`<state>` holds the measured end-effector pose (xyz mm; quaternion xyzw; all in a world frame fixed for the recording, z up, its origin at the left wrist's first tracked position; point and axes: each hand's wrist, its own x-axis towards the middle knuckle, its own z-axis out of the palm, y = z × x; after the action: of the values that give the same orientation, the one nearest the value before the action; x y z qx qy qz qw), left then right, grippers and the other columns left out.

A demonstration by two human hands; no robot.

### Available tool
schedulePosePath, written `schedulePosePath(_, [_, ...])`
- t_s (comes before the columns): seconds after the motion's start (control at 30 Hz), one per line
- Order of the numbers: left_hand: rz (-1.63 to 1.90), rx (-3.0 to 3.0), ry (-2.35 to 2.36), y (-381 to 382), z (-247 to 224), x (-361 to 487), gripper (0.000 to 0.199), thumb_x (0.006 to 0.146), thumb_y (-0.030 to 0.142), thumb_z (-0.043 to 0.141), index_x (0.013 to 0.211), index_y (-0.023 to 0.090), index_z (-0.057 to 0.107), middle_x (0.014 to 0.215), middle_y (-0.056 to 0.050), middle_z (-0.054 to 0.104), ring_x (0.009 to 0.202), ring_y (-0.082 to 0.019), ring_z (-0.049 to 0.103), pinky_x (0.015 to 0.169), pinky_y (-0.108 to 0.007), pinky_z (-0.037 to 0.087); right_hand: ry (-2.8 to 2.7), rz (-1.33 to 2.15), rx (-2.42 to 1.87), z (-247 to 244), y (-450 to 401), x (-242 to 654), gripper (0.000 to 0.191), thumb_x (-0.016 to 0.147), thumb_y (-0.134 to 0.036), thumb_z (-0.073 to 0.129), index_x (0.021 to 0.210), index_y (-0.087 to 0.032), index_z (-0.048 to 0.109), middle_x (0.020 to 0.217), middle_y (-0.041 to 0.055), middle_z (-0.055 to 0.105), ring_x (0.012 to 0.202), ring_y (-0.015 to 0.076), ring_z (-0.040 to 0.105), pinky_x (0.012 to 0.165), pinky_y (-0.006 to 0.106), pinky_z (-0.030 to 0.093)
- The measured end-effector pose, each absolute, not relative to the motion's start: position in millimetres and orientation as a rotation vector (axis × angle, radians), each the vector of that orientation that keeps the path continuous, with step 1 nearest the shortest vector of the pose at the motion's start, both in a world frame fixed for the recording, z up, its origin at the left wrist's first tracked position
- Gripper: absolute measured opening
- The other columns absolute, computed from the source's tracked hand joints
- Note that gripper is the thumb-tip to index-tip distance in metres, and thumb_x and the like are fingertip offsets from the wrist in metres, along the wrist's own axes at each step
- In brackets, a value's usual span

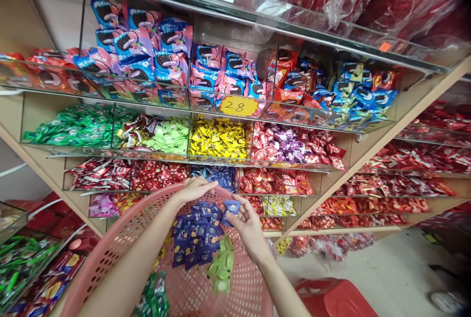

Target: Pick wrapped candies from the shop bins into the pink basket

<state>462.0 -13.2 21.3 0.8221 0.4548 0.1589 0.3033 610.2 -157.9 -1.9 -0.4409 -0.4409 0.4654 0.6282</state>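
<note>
Basket [110, 248], pink and pierced with holes, sits below and between the hands. In it, dark blue sweets [195, 238] lie piled just nearer than the hands; light green sweets [221, 268] lie below the right hand, and dark green sweets [152, 295] under the left forearm. Beyond the hands, clear shelf bins hold blue sweets [221, 175] and, higher up, yellow sweets [217, 140].

The left hand [195, 190] lies over the far rim, fingers straight and together, pointing towards the right; whether it grips the rim cannot be told. The right hand [246, 223] is nearly closed, pinching one blue packet [231, 206] between thumb and fingers above the pile. Its printed face is towards the viewer, its long axis running away from the person, far end leaning slightly right.
</note>
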Motion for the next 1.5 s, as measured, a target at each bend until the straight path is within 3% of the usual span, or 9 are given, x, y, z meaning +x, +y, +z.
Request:
schedulePosePath(0.17, [0.408,2.195,1.199,-17.8,24.1,469.5,0.055,0.074,0.068,0.032,0.065,0.028,0.068,0.081,0.001,0.065,0.092,-0.026,0.052,0.093,-0.042,0.020,-0.892,1.149,-0.991,-6.9,-160.0,614.1,0.042,0.067,-0.029,0.068,0.105,-0.023,0.051,0.099,0.0030,0.062,0.088,0.0145,0.058,0.078,0.029,0.047])
schedulePosePath(0.6, [0.385,2.248,1.156,-19.7,17.9,486.9,0.060,0.074,0.069,0.028,0.066,0.027,0.069,0.080,0.001,0.066,0.087,-0.023,0.053,0.090,-0.038,0.025,-0.860,1.176,-0.955,-5.8,-172.5,623.3,0.042,0.067,-0.024,0.068,0.105,-0.024,0.050,0.092,-0.0002,0.063,0.080,0.0115,0.057,0.075,0.025,0.043])
schedulePosePath(1.13, [0.318,2.270,1.092,-24.1,12.1,521.8,0.061,0.074,0.070,0.027,0.066,0.027,0.069,0.082,0.002,0.065,0.088,-0.022,0.053,0.093,-0.039,0.021,-0.797,1.224,-1.027,-17.4,-183.2,646.4,0.037,0.067,-0.027,0.069,0.100,-0.021,0.054,0.082,-0.0017,0.060,0.071,0.0107,0.054,0.066,0.024,0.043])
schedulePosePath(1.5, [0.335,2.275,1.087,-25.5,12.6,531.6,0.058,0.075,0.068,0.028,0.065,0.026,0.068,0.071,0.002,0.065,0.086,-0.023,0.055,0.094,-0.038,0.021,-0.733,1.334,-0.966,-19.2,-185.3,652.6,0.033,0.068,-0.028,0.068,0.097,-0.019,0.056,0.081,-0.0005,0.062,0.066,0.0112,0.056,0.063,0.025,0.043])
